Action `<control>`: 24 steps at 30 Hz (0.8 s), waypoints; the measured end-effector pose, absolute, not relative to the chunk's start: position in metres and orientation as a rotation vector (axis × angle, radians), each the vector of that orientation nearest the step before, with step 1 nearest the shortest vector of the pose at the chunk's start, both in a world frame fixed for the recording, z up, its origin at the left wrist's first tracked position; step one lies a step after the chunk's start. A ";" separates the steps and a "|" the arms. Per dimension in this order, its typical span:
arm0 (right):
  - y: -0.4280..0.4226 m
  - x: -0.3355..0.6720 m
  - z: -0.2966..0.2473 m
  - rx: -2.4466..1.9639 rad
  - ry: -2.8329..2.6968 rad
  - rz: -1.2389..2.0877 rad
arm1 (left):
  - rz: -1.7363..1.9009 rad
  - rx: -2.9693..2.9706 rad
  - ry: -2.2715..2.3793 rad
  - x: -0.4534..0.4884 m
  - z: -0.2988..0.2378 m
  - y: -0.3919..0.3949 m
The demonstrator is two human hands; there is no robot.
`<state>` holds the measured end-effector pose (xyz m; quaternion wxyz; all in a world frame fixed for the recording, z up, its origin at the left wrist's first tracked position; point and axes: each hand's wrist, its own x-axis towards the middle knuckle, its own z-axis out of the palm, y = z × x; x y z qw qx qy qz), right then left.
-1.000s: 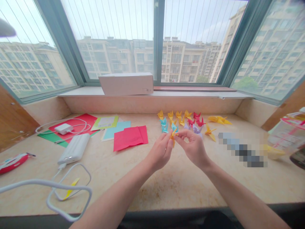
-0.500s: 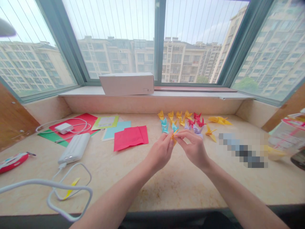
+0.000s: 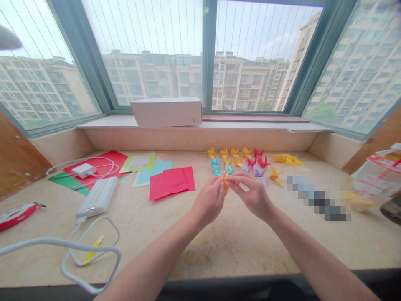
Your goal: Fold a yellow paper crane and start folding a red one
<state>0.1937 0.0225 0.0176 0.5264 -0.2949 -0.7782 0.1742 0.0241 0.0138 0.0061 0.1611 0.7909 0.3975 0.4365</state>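
Yellow origami crane (image 3: 224,179), pinched narrowly between the fingertips of the left hand (image 3: 208,198) and right hand (image 3: 255,192), is partly covered, so its full shape escapes me. Right of the fingers, a pixelated object (image 3: 319,200) is unreadable and a clear container (image 3: 374,179) is cut off. Just beyond them sit small, pointed paper cranes (image 3: 238,161), some half hidden; well left lie flat red sheets (image 3: 169,182) and a smooth white power bank (image 3: 97,196). Mottled counter (image 3: 232,251) spreads underneath; farther off, a white box (image 3: 166,113) stands before the window (image 3: 150,37).
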 end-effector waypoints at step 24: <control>0.020 0.193 0.022 -0.798 -1.769 0.454 | 1.595 2.240 1.095 0.021 0.010 0.012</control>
